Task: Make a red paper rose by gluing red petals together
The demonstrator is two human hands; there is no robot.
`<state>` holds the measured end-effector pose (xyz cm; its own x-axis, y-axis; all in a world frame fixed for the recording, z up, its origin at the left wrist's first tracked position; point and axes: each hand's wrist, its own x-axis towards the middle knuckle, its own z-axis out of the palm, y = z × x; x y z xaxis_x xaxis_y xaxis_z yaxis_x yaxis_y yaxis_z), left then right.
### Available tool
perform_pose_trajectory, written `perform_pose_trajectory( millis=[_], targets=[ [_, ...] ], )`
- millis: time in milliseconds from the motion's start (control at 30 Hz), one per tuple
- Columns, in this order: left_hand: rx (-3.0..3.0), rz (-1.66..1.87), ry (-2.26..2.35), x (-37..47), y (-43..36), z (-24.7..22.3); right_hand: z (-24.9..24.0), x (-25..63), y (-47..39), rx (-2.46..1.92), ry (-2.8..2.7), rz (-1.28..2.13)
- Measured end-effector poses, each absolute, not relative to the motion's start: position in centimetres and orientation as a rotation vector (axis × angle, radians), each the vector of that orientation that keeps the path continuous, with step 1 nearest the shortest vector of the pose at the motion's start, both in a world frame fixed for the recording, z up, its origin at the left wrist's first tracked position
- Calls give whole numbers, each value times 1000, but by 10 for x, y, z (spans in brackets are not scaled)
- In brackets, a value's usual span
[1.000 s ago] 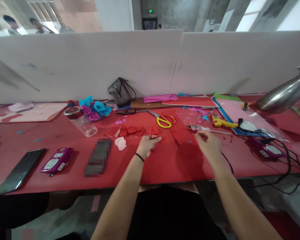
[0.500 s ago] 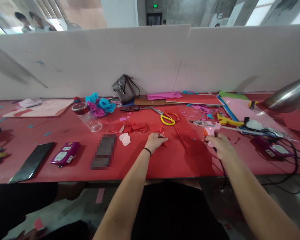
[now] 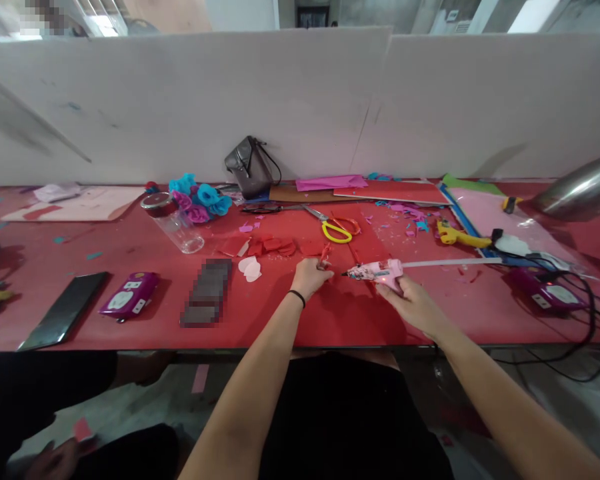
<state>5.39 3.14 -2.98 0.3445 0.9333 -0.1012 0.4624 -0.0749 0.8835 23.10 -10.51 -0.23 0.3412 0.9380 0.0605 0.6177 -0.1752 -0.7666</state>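
My right hand (image 3: pixel 405 301) is wrapped round a pink glue gun (image 3: pixel 377 271), a long white glue stick (image 3: pixel 450 263) trailing from its back end. The gun's nozzle points left, a short gap from my left hand (image 3: pixel 311 277). That hand is closed in a pinch on a small piece of red paper (image 3: pixel 325 252), partly hidden by the fingers. Red paper petals (image 3: pixel 275 246) lie just beyond the left hand, with pale pink paper petals (image 3: pixel 251 268) to their left. Scissors with yellow and orange handles (image 3: pixel 337 231) rest behind both hands.
A clear jar (image 3: pixel 177 223), blue and purple paper flowers (image 3: pixel 200 200) and a dark bag (image 3: pixel 251 170) stand at the back left. A yellow glue gun (image 3: pixel 460 235) and cables lie right. Purple boxes (image 3: pixel 130 295) sit either side. Another person's hand (image 3: pixel 55 460) shows lower left.
My right hand has brought the glue gun leftward, close to the left hand, and its nozzle now faces the red paper. The left hand keeps its pinch in nearly the same place.
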Motion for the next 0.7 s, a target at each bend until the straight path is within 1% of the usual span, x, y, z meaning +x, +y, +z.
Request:
perform_pose_trajectory(
  millis=[267, 700],
  targets=[
    [1685, 666, 1269, 56, 30, -27, -10, 228, -100, -2039, -1551, 467],
    [1699, 688, 1236, 54, 29, -27, -7, 233, -93, -2021, -1543, 516]
  ],
)
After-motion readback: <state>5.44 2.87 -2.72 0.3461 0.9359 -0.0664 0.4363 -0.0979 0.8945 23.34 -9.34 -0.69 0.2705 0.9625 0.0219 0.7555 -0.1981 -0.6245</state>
